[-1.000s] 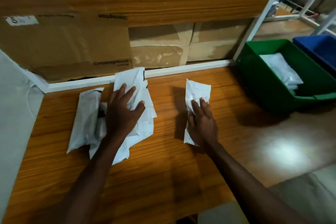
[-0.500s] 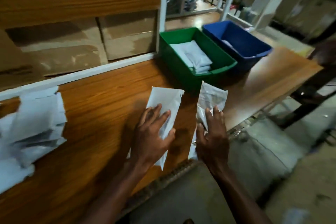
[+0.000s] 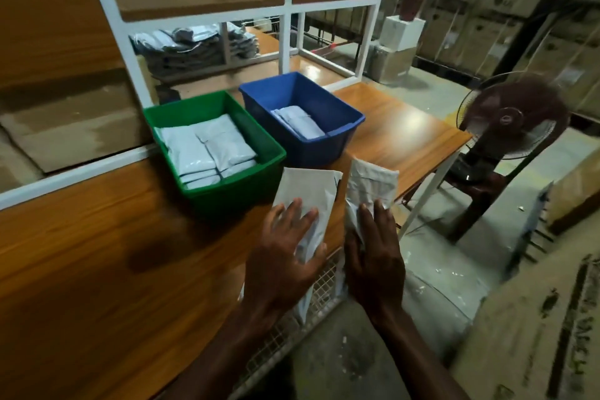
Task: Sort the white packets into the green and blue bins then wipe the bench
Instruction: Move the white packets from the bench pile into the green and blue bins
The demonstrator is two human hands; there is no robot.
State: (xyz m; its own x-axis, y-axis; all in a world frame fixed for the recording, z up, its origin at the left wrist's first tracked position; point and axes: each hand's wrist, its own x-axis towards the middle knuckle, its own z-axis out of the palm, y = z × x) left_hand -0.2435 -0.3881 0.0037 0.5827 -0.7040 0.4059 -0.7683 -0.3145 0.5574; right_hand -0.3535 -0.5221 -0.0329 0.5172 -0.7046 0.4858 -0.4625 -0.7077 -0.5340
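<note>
My left hand (image 3: 285,256) holds a flat white packet (image 3: 308,191), fingers spread on top and thumb at its edge. My right hand (image 3: 373,256) holds a more crumpled white packet (image 3: 371,183). Both packets hang over the front edge of the wooden bench (image 3: 97,253), just in front of the bins. The green bin (image 3: 233,188) stands left of them with several white packets (image 3: 207,146) inside. The blue bin (image 3: 324,148) stands beside it to the right, with a few packets (image 3: 298,122) in it.
A white shelf frame (image 3: 285,42) rises behind the bins, with a stack of grey packets (image 3: 194,49) beyond it. Cardboard boxes (image 3: 65,127) line the back left. A standing fan (image 3: 513,120) is off the bench's right end. Wire mesh (image 3: 324,289) shows under the bench edge.
Both hands lifted a packet each from the bench beside the pile and carried them right toward the bins. The view swung right; the pile has left the frame.
</note>
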